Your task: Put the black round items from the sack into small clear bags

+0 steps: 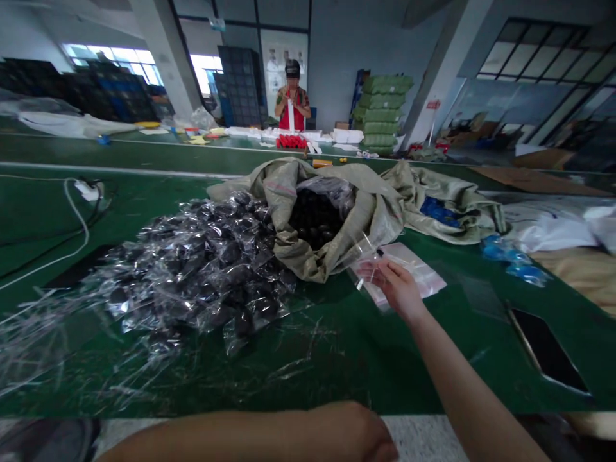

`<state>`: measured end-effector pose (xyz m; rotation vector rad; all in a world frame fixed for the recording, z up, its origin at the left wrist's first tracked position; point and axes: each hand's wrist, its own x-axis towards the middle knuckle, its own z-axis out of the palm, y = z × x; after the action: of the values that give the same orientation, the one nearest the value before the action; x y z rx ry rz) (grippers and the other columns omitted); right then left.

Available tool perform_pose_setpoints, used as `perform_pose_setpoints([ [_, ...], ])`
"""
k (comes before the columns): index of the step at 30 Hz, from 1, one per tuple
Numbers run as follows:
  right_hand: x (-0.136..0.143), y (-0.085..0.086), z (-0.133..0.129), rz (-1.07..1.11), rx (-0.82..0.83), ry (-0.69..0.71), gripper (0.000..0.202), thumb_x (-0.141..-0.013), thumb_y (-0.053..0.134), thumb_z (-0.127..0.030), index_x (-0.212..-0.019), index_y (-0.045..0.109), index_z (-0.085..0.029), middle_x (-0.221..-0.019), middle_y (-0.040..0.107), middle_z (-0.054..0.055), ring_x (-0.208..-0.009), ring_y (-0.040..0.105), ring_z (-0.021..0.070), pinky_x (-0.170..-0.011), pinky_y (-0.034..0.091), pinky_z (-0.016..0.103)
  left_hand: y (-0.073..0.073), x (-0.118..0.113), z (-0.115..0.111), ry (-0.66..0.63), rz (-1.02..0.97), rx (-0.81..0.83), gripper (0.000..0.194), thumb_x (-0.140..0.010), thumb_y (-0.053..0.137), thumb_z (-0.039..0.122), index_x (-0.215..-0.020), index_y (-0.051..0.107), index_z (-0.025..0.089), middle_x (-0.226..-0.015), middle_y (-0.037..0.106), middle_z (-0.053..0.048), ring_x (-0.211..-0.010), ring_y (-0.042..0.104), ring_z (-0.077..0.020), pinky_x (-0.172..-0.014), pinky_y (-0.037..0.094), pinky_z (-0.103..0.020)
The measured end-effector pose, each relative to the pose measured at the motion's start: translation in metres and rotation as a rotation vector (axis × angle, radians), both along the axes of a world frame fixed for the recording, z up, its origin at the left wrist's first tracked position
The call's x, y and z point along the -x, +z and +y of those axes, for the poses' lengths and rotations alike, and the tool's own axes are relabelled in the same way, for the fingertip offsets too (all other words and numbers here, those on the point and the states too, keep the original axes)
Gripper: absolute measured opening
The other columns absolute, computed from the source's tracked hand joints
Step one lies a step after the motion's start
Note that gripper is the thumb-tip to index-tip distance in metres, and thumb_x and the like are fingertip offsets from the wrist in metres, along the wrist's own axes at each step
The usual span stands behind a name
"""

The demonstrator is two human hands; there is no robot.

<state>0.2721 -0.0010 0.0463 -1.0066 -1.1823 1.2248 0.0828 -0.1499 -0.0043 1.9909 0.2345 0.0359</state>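
The right hand [397, 285] pinches a clear bag [409, 273] off the stack beside the sack [337, 212]. The left hand [356, 436] rests curled shut at the bench [337, 359] edge, holding nothing.

No readable text, wall posters [283, 61] and red sign [433, 104] too blurred

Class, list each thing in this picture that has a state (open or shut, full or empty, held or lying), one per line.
Grey-green woven sack: lying on its side, mouth open, dark round pieces inside.
Heap of clear plastic bags with dark pieces: piled loose on the green table.
Stack of small clear flat bags: lying flat by the sack.
Right hand: fingers pinching at the stack's top bag.
Left hand: closed, at the table's near edge; whether it holds anything is unclear.
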Motion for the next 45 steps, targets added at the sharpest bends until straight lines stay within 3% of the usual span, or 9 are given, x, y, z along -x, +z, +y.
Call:
perform_pose_setpoints([
  [3,0.011,0.008,-0.013,0.067,0.056,0.128,0.028,-0.080,0.069,-0.049,-0.085,0.067,-0.021,-0.099,0.073,0.007,-0.091,0.071,0.0246,-0.088,0.056,0.043,0.022,0.033,0.011,0.246,-0.132,0.052,0.051,-0.079,0.062,0.025,-0.130,0.053,0.022,-0.148,0.047,-0.012,-0.131,0.049,-0.0260,-0.107,0.041,-0.041],
  [6,0.022,0.013,-0.021,0.075,0.080,0.230,0.029,-0.083,0.067,-0.047,-0.086,0.067,-0.019,-0.098,0.074,0.009,-0.088,0.072,0.0234,-0.084,0.057,0.042,0.041,0.065,0.023,0.536,-0.053,0.252,0.032,-0.095,0.041,0.036,-0.116,0.058,0.019,-0.088,0.070,-0.005,-0.072,0.064,-0.0142,-0.069,0.050,-0.027],
  [8,0.030,0.015,-0.024,0.088,0.101,0.297,0.028,-0.084,0.065,-0.045,-0.087,0.068,-0.016,-0.099,0.073,0.011,-0.087,0.072,0.0227,-0.081,0.057,0.040,0.049,0.081,0.033,0.759,-0.014,0.267,0.040,-0.097,0.035,0.047,-0.092,0.061,0.016,-0.060,0.055,0.001,-0.052,0.048,-0.0101,-0.052,0.039,-0.022],
  [15,0.053,0.015,-0.023,0.104,0.121,0.463,0.029,-0.085,0.066,-0.044,-0.089,0.071,-0.015,-0.092,0.074,0.010,-0.083,0.072,0.0210,-0.076,0.057,0.035,0.067,0.114,0.037,0.766,-0.042,-0.008,0.037,-0.089,0.053,0.045,-0.115,0.058,0.020,-0.114,0.061,-0.007,-0.102,0.056,-0.0208,-0.088,0.047,-0.031],
  [20,0.053,0.010,-0.023,0.117,0.136,0.560,0.028,-0.088,0.063,-0.041,-0.091,0.071,-0.013,-0.094,0.073,0.011,-0.083,0.071,0.0208,-0.075,0.057,0.033,0.052,0.126,0.036,0.911,0.082,-0.153,0.080,-0.089,0.052,0.049,-0.155,0.020,0.018,-0.163,0.013,-0.012,-0.149,0.016,-0.0271,-0.121,0.014,-0.046],
  [29,0.056,0.009,-0.027,-0.104,0.202,0.850,0.034,-0.087,0.062,-0.043,-0.092,0.071,-0.011,-0.093,0.072,0.012,-0.083,0.070,0.0194,-0.075,0.054,0.032,0.066,0.126,0.063,1.200,-0.155,0.008,0.036,-0.083,0.063,0.049,-0.104,0.076,0.022,-0.112,0.074,-0.004,-0.106,0.067,-0.0229,-0.098,0.049,-0.033],
  [36,0.077,0.013,-0.022,-0.582,-0.329,-0.249,0.029,-0.089,0.056,-0.044,-0.077,0.060,-0.019,-0.068,0.060,0.000,-0.064,0.055,0.0143,-0.061,0.044,0.027,0.067,0.121,0.075,1.471,-0.237,0.146,0.027,-0.070,0.075,0.043,-0.082,0.077,0.018,-0.085,0.077,-0.004,-0.083,0.070,-0.0202,-0.076,0.053,-0.028],
  [42,0.110,0.026,-0.062,-0.845,-0.772,-0.486,0.028,-0.092,0.055,-0.028,-0.065,0.054,-0.019,-0.064,0.056,0.003,-0.065,0.054,0.0155,-0.064,0.041,0.029,0.066,0.123,0.080,1.627,-0.267,-0.149,0.025,-0.075,0.072,0.043,-0.076,0.073,0.018,-0.077,0.075,-0.002,-0.072,0.068,-0.0178,-0.068,0.051,-0.027],
  [45,0.125,0.029,-0.071,-0.807,-0.677,-0.393,0.030,-0.091,0.057,-0.032,-0.063,0.057,-0.020,-0.064,0.061,0.005,-0.067,0.059,0.0173,-0.066,0.045,0.030,0.066,0.120,0.079,1.784,-0.304,-0.518,0.019,-0.080,0.068,0.038,-0.077,0.070,0.019,-0.079,0.073,-0.002,-0.074,0.066,-0.0173,-0.073,0.050,-0.028],
])
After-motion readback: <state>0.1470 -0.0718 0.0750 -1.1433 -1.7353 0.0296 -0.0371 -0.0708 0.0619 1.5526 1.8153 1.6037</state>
